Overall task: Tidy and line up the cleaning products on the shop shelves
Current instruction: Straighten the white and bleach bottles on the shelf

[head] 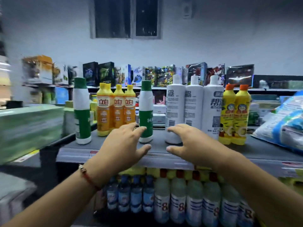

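Boxed toys [164,74] along the far shelf, dark window [126,18] above, green stacked packs [27,128] at left.

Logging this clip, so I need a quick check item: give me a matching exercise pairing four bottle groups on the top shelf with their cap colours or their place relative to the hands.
Column 1
1. green-and-white bottle
2. orange bottles
3. white bottles
4. yellow bottles

Column 2
A. orange caps, far right of the row
B. yellow caps, beyond the left hand
C. green cap, just past the left fingertips
D. white caps, one right at the right hand

Pairs: 1-C, 2-B, 3-D, 4-A
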Demonstrator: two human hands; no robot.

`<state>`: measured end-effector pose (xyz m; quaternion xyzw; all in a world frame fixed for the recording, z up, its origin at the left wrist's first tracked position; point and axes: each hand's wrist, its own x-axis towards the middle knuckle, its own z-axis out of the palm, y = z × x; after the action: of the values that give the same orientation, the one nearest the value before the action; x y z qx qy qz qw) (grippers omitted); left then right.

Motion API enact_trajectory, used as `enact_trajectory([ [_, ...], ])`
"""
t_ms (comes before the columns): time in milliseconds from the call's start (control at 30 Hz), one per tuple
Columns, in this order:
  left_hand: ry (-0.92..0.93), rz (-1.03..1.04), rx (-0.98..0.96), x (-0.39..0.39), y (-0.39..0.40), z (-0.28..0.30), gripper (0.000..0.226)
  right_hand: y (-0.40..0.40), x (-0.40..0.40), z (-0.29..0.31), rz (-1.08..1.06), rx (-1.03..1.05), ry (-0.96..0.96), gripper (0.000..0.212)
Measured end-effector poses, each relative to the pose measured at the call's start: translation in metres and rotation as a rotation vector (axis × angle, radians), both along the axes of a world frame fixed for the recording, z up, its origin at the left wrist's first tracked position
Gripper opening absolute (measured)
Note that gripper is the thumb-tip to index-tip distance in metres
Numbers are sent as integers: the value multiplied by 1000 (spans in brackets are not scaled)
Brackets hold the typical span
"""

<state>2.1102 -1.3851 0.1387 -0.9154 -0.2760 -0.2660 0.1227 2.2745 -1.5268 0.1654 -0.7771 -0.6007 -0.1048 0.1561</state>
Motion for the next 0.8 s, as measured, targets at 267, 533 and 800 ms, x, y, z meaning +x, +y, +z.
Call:
enact_trajectory([
  [267, -32, -18, 21, 15, 24, 24, 68, 45, 13, 46, -29, 99, -15, 70],
  [533, -267, -407, -251, 90, 53, 39, 66, 92, 44, 104, -247, 281, -27, 85],
  [800, -420, -606, -741, 154, 72, 21, 74, 135, 57, 120, -445, 301, 19, 87],
])
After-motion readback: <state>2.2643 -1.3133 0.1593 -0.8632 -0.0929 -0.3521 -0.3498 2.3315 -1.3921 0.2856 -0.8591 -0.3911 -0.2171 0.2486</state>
